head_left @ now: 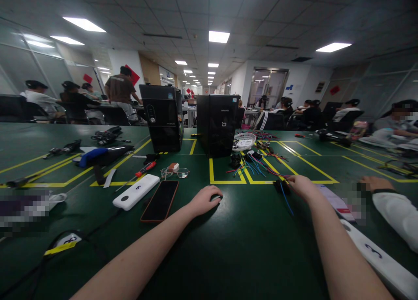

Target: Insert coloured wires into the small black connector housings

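My left hand (205, 200) rests on the green table in front of the two black computer towers. Its fingers curl together around a small pale spot that I cannot make out. On the right, my right hand (299, 187) has its fingers closed at the end of some thin coloured wires. A black connector (281, 187) sits by these fingertips, with a blue wire (288, 203) trailing toward me. Beyond it, a loose bunch of red, blue and green wires (256, 165) spreads over the yellow tape lines.
Two computer towers (163, 121) (217, 126) stand ahead. A white basket (244, 141) is beside the right one. Left lie a phone (160, 202), a white power bank (137, 192), glasses (178, 173) and a screwdriver (143, 169). A co-worker's hand (375, 183) rests at right.
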Demonstrator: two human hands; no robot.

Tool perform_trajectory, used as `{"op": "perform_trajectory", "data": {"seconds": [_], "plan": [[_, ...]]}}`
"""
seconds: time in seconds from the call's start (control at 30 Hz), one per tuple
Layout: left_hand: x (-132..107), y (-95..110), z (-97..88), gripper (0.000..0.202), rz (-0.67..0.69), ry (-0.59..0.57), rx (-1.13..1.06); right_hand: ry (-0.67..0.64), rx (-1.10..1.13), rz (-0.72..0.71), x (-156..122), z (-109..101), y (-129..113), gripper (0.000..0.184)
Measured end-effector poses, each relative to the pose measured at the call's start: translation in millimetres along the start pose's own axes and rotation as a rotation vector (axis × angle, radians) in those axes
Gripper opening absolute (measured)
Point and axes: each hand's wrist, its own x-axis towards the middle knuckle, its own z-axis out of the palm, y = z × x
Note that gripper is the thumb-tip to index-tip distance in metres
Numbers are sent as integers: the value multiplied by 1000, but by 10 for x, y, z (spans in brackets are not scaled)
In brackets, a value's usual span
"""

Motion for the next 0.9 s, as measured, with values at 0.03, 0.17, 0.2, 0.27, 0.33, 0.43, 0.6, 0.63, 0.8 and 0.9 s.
{"op": "perform_trajectory", "data": {"seconds": [0.03,0.17,0.2,0.27,0.33,0.43,0.6,0.63,0.8,0.9], "plan": [[-1,1,-1,19,4,1,-2,-21,-8,-9,-9,-12,-8,27],[-2,7,-4,19,11,6,-5,-67,-40,-17,-11,-31,-13,27],[-2,7,-4,19,11,5,-6,-64,-47,-16,-3,-26,-9,28],[-1,8,-4,19,10,6,-5,-55,-51,-14,18,-7,2,30],[-1,10,-5,19,9,2,-4,-52,-52,-12,37,15,9,32],[2,14,-6,19,8,-2,-1,-44,-49,-17,50,36,-4,31],[3,15,-5,18,15,1,-2,-103,-20,-2,34,35,-74,30],[2,14,-6,19,16,3,-2,-119,-25,1,31,34,-87,29],[1,9,-4,19,13,7,-8,-128,-38,4,13,13,-151,23],[3,12,-2,19,12,8,-12,-175,31,-52,-38,6,-250,24]]}}
